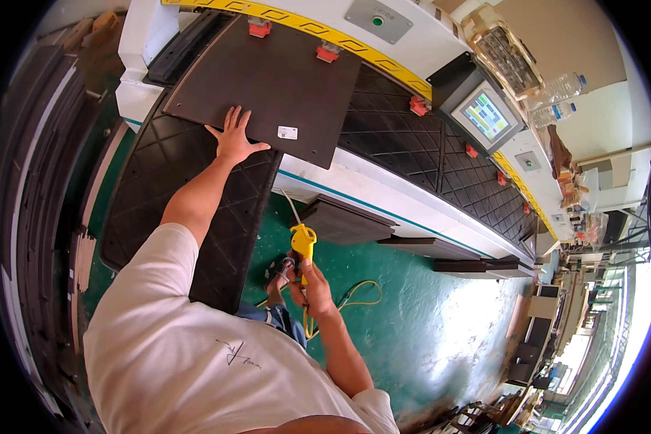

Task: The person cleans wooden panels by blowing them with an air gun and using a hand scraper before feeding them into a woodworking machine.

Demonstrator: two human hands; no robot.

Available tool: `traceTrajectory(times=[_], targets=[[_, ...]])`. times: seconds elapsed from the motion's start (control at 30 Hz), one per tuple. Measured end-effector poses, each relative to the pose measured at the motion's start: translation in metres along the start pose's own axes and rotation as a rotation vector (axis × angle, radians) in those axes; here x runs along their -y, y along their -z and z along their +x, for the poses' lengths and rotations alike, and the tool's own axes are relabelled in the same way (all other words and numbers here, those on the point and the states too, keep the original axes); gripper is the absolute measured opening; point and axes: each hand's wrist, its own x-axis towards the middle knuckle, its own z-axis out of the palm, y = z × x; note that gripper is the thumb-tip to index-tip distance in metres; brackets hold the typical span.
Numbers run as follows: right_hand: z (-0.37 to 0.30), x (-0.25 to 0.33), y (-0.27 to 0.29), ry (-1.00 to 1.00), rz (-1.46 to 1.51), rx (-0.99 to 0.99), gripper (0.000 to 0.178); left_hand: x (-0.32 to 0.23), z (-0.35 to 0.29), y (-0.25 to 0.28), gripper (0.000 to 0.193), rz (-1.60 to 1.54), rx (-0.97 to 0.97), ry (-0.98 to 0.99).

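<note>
A large dark brown panel (275,79) with a small white label (287,133) lies on the machine's black ribbed bed, its far side by the red clamps. My left hand (233,136) rests on the panel's near edge with the fingers spread flat. Lower down, my right hand (313,288) is wrapped round a yellow air blow gun (304,241). The gun's thin nozzle points up toward the panel's near corner, apart from it. A yellow hose (362,284) trails from the gun down toward the green floor.
Along the machine runs a yellow-striped beam with red clamps (418,105). A touch screen (484,116) stands at the right, near plastic bottles (557,92). More dark panels (347,219) lean against the machine's base. Stacked boards (32,195) stand at the left.
</note>
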Motion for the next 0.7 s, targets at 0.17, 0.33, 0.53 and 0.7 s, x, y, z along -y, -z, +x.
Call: traceTrajectory(times=[0.17,0.33,0.53,0.7], targets=[[-0.018,-0.020,0.042,0.165,0.072,-0.297,0.050,-0.011,-0.021,-0.003,0.101,0.103,-0.014,0.042],[-0.021,-0.006,0.081,0.152,-0.008,-0.303,0.047,-0.012,-0.053,-0.024,0.078,0.137,-0.098,0.084],[0.035,0.014,0.071,0.135,-0.463,-0.071,0.040,-0.016,-0.070,-0.029,0.076,0.198,-0.020,0.231],[0.076,0.035,0.014,0.306,-0.905,0.104,0.052,-0.019,-0.073,-0.033,0.072,0.243,-0.126,0.329]])
